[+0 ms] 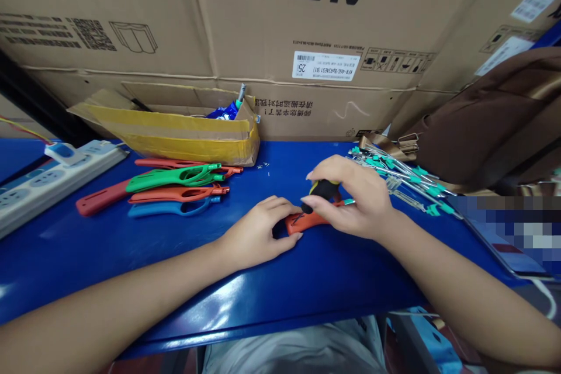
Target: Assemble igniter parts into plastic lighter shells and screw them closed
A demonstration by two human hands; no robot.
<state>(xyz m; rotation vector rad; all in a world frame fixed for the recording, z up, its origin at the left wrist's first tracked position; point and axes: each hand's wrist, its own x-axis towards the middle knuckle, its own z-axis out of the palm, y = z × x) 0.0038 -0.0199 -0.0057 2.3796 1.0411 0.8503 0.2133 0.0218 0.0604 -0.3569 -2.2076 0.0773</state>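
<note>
An orange plastic lighter body (307, 221) lies on the blue table (131, 257). My left hand (258, 232) presses down on its left end with curled fingers. My right hand (355, 198) is wrapped round a black and yellow screwdriver handle (322, 190), whose tip points down at the orange body. Both hands are closed. The screwdriver's tip is hidden between my fingers.
Several finished lighters in orange, green and blue (175, 190) lie at left. A shallow cardboard tray (184, 131) stands behind them. A heap of metal tubes with green tips (403, 178) lies at right. A white power strip (48, 175) is far left. Big cartons (280, 41) wall the back.
</note>
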